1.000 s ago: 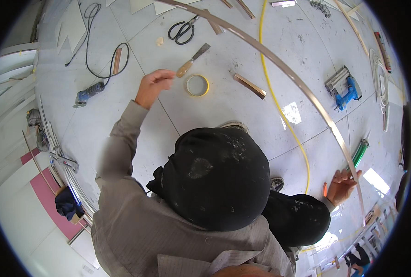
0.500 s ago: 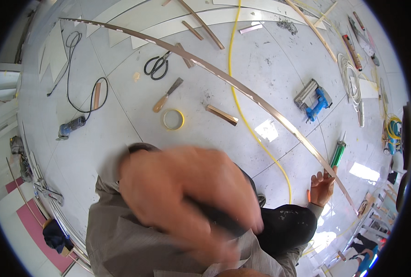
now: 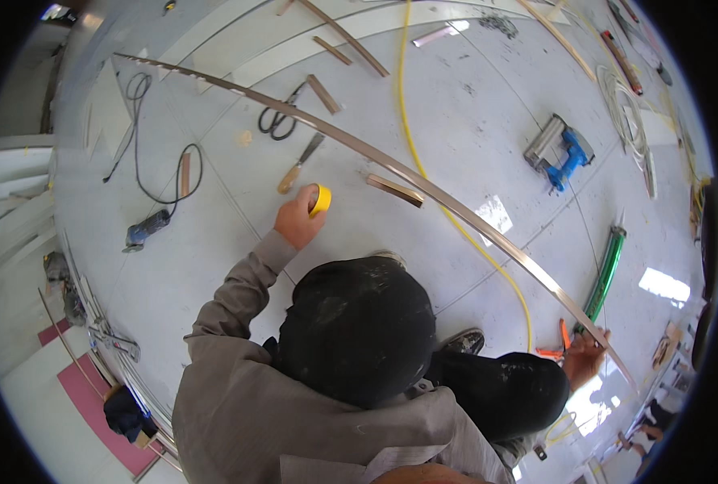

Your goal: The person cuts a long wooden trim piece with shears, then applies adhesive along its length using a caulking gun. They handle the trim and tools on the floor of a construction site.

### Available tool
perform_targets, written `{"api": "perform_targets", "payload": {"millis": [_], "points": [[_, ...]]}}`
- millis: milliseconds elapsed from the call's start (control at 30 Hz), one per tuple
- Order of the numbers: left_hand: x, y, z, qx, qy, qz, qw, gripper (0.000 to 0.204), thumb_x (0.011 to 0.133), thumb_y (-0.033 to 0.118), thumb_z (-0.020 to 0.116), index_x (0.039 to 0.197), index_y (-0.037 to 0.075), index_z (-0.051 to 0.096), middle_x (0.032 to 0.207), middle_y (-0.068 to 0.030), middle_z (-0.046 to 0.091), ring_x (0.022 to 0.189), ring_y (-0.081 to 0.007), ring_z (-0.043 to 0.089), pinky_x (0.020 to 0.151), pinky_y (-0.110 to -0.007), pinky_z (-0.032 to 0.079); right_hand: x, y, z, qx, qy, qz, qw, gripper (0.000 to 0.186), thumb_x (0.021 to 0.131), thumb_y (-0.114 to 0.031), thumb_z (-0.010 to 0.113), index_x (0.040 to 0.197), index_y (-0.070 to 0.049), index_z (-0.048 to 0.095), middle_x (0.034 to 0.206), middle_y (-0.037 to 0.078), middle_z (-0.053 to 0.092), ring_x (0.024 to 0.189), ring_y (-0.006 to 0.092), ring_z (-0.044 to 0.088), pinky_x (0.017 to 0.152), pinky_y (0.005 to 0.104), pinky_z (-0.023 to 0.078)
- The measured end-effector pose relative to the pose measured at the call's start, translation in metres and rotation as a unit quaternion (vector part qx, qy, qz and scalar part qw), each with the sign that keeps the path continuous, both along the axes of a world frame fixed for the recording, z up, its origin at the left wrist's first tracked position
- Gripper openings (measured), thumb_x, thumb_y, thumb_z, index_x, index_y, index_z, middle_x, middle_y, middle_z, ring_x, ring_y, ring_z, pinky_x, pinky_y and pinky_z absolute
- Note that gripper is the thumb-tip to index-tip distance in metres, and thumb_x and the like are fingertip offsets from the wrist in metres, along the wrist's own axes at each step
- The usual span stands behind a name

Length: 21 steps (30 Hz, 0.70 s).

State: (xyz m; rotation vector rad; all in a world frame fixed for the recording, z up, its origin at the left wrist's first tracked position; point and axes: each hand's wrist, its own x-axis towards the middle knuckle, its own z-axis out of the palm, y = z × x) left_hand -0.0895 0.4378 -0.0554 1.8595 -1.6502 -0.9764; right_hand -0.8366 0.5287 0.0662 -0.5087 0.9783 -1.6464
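My left hand [image 3: 298,218] is closed around a roll of yellow tape [image 3: 322,200], above the floor beside the wooden handle of a scraper [image 3: 301,164]. At the lower right, the fingers of my right hand [image 3: 586,357] are wrapped around a long, thin brown metallic trim strip [image 3: 423,187] near its near end. The strip runs diagonally to the far upper left, passing over a pair of black-handled scissors [image 3: 278,121]. Beside my right hand lie a green sealant tube [image 3: 607,274] with a pointed nozzle and an orange-handled tool [image 3: 564,337], partly hidden.
A blue nail gun [image 3: 564,155] lies on the tiled floor at right. A yellow hose [image 3: 408,105] passes under the strip. Short brown trim offcuts [image 3: 395,190] lie about. At left are a blue corded power tool [image 3: 145,231] and its black cable. White cable [image 3: 629,121] lies coiled at far right.
My left hand has gone from a blur over my lap out to the tape roll, which lay flat on the floor and is now gripped and tipped up. My right hand stays at the strip's near end.
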Motion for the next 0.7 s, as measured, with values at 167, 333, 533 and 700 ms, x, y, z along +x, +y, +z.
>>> {"api": "perform_targets", "payload": {"millis": [167, 333, 533, 700], "points": [[0.059, -0.074, 0.02, 0.025, 0.58, 0.235, 0.779, 0.053, 0.106, 0.023, 0.062, 0.15, 0.003, 0.04, 0.106, -0.0188, 0.068, 0.092, -0.0277, 0.068, 0.081, -0.041, 0.058, -0.012, -0.014, -0.01, 0.047, 0.042, -0.054, 0.997, 0.041, 0.107, -0.033, 0.057, 0.14, -0.007, 0.057, 0.128, 0.008, 0.066, 0.099, 0.0191, 0.06, 0.082, 0.035, 0.05], [0.114, -0.128, 0.042, -0.149, 0.724, 0.247, 0.627, 0.055, 0.109, 0.04, 0.055, 0.147, 0.002, 0.042, 0.121, -0.022, 0.066, 0.104, -0.0302, 0.067, 0.091, -0.045, 0.056, -0.007, -0.037, -0.015, 0.08, 0.065, -0.078, 0.992, 0.039, 0.109, -0.036, 0.052, 0.134, -0.007, 0.058, 0.125, 0.009, 0.067, 0.1, 0.0209, 0.061, 0.084, 0.0375, 0.05], [0.141, -0.215, 0.101, -0.155, 0.757, 0.119, 0.624, 0.052, 0.109, 0.048, 0.05, 0.131, 0.001, 0.058, 0.129, -0.0205, 0.066, 0.113, -0.0305, 0.065, 0.096, -0.046, 0.055, -0.044, -0.036, -0.002, 0.088, 0.054, -0.13, 0.986, 0.039, 0.11, -0.039, 0.046, 0.128, -0.006, 0.058, 0.12, 0.01, 0.068, 0.1, 0.0231, 0.062, 0.087, 0.0404, 0.051], [0.051, -0.244, 0.143, -0.071, 0.765, 0.049, 0.639, 0.045, 0.105, 0.039, 0.057, 0.127, 0.0, 0.061, 0.126, -0.0201, 0.067, 0.112, -0.0314, 0.065, 0.091, -0.044, 0.056, -0.082, -0.006, 0.118, 0.021, 0.094, -0.257, 0.962, 0.042, 0.112, -0.042, 0.041, 0.122, -0.006, 0.059, 0.117, 0.012, 0.069, 0.1, 0.025, 0.062, 0.088, 0.0429, 0.051]]}}
